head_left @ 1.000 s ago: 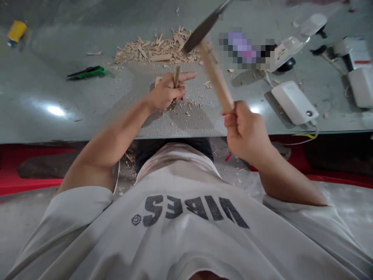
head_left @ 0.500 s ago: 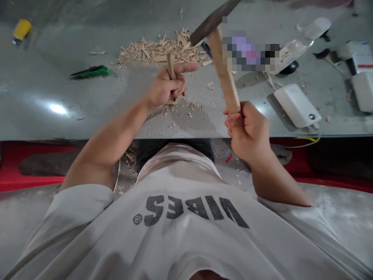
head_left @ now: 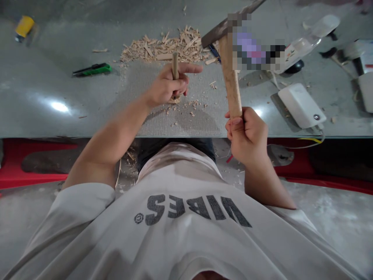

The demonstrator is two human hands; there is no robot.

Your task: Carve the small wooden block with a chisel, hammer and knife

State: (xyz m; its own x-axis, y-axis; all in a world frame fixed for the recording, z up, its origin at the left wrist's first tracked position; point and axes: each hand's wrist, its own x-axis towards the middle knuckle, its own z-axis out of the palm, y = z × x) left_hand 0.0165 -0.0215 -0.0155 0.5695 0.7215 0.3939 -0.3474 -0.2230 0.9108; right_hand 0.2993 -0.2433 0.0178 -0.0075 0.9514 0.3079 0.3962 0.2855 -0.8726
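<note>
My left hand (head_left: 169, 83) is closed round a chisel (head_left: 175, 64), its index finger stretched out to the right. The pale, round handle stands nearly upright, while the lower end is mostly hidden by the fingers. Under it a small piece of wood (head_left: 174, 100) lies on the mat (head_left: 201, 120), partly covered by the hand. Gripped near the end of its wooden handle, a hammer (head_left: 230, 77) is raised in my right hand (head_left: 247, 134). Its dark metal head is up at the top right of the chisel, apart from it; a blurred patch covers part of the head.
Wood shavings (head_left: 163, 48) are heaped behind the mat, with crumbs scattered nearer. A green cutter knife (head_left: 93, 70) and a yellow object (head_left: 25, 26) lie left. To the right are a white box with a cable (head_left: 301, 105), a clear bottle (head_left: 305, 44) and a black rounded object (head_left: 294, 67).
The hammer's head has swung a little to the right and its handle looks more upright. My left hand keeps the chisel in the same place; the whole view has shifted slightly.
</note>
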